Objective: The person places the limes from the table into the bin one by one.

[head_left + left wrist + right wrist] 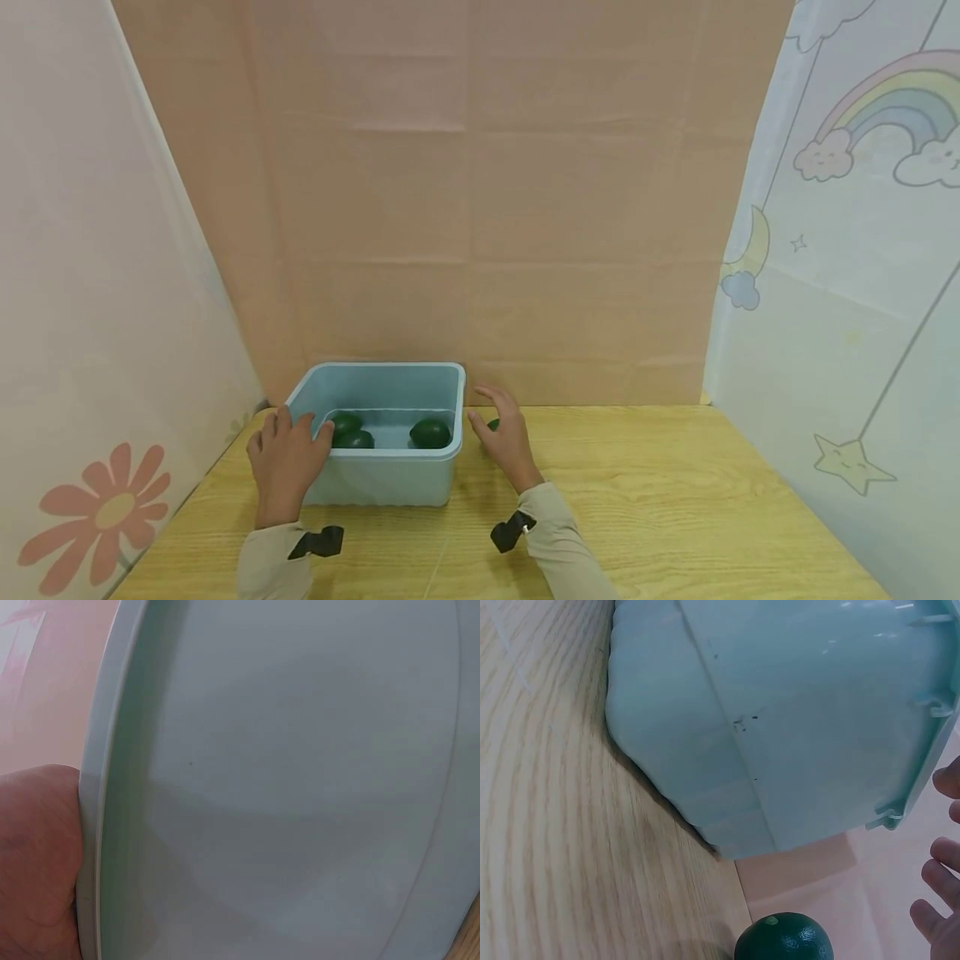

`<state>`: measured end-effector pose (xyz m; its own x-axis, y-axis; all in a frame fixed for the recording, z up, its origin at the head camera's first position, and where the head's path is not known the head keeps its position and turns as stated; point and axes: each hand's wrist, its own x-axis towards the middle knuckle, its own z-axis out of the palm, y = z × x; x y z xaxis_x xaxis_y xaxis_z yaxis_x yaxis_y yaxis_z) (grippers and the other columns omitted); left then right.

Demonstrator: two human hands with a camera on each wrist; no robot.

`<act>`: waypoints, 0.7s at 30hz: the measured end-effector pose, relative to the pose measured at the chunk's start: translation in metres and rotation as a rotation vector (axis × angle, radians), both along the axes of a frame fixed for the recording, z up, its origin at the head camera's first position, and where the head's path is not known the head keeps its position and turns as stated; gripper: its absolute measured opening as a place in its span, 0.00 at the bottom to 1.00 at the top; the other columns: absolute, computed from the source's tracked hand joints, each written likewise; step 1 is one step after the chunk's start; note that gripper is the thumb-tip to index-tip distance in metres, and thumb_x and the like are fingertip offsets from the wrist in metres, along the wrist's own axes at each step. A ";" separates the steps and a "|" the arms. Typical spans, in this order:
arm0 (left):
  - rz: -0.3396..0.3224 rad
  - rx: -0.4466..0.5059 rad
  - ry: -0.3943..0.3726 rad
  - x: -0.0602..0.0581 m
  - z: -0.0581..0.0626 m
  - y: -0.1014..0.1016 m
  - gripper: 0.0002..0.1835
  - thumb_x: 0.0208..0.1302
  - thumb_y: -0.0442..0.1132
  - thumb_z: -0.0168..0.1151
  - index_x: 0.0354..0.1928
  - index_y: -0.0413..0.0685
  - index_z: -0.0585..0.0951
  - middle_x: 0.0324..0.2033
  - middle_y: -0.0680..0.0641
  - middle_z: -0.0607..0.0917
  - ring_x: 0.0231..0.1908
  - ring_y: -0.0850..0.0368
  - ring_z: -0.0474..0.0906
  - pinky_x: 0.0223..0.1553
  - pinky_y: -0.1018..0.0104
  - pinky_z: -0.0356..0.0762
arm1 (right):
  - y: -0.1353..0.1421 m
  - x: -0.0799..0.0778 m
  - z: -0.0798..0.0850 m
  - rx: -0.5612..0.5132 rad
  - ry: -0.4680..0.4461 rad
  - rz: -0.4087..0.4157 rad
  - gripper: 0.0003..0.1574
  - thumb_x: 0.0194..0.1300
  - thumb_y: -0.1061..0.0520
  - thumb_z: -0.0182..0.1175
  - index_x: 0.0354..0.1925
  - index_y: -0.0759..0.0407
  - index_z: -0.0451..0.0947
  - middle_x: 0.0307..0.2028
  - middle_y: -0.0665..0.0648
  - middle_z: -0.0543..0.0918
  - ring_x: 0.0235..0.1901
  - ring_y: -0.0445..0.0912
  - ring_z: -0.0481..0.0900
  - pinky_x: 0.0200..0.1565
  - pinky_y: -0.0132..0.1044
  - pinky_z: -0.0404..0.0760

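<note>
A light blue plastic bin (382, 479) stands on the table, with several glossy dark green avocados (430, 433) inside. My left hand (288, 462) holds the bin at its front left corner, the thumb at the front rim. From the left wrist, the bin's outer wall (300, 765) fills most of the picture, with part of the hand at the rim. To the right of the bin, my right hand (512, 437) is held with its fingers spread and nothing between them. One more avocado (784, 937) sits on the table beyond that hand, mostly hidden behind it in the head view.
The wood-grain table (660, 500) runs out to the right of the bin. A tan sheet (480, 208) hangs behind, close to the bin's back. Printed sheets (840, 333) stand along both sides.
</note>
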<state>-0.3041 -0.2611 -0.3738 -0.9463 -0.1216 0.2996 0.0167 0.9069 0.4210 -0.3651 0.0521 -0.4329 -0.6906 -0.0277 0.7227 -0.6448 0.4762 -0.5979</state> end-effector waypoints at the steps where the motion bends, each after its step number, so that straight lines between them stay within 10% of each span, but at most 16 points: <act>1: 0.000 0.001 0.001 0.000 0.000 0.000 0.28 0.75 0.49 0.47 0.63 0.31 0.74 0.67 0.26 0.60 0.69 0.29 0.49 0.63 0.29 0.44 | 0.000 0.000 0.000 -0.001 -0.002 -0.001 0.24 0.65 0.61 0.67 0.59 0.62 0.78 0.58 0.61 0.80 0.61 0.59 0.75 0.60 0.59 0.73; 21: -0.002 -0.011 -0.001 -0.008 0.004 0.001 0.28 0.75 0.49 0.47 0.62 0.31 0.74 0.67 0.26 0.60 0.69 0.30 0.49 0.64 0.29 0.44 | 0.002 -0.008 -0.003 -0.008 -0.029 -0.022 0.24 0.65 0.60 0.67 0.59 0.60 0.78 0.57 0.61 0.80 0.60 0.58 0.75 0.60 0.59 0.74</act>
